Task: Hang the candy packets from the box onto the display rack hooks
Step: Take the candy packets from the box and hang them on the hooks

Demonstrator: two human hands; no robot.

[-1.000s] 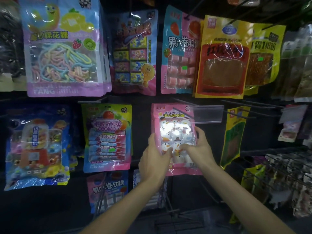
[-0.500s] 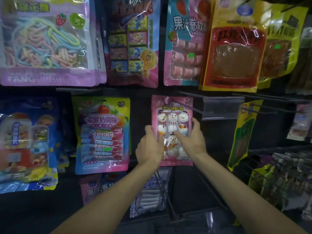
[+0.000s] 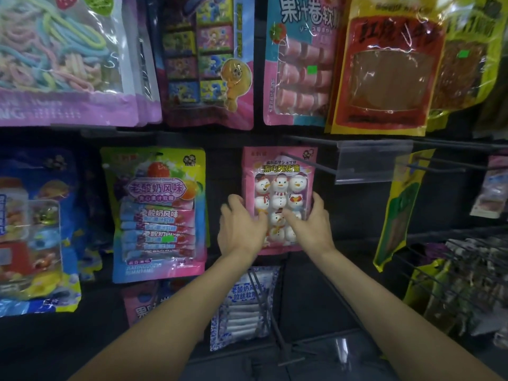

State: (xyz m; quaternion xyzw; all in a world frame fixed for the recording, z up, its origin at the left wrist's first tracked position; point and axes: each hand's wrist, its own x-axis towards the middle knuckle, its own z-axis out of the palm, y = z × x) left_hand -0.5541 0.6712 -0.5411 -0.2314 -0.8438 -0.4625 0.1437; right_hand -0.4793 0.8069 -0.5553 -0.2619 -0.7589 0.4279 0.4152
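We hold the pink snowman packet flat against the display rack, in its middle row, just right of the yoghurt-candy packet. Our left hand grips the packet's left edge and our right hand its right edge, thumbs pressed on the clear front and fingers curled behind.

Over the past second the packet has travelled away from us along the hook. It was up close to the clear price-tag holder at the wire's front end. Now it lies well back, and the wire runs out from its top strip toward us.

We judge that the hang hole is threaded and this packet is as good as hung. What remains is to let go and see it settle. The box is out of view.
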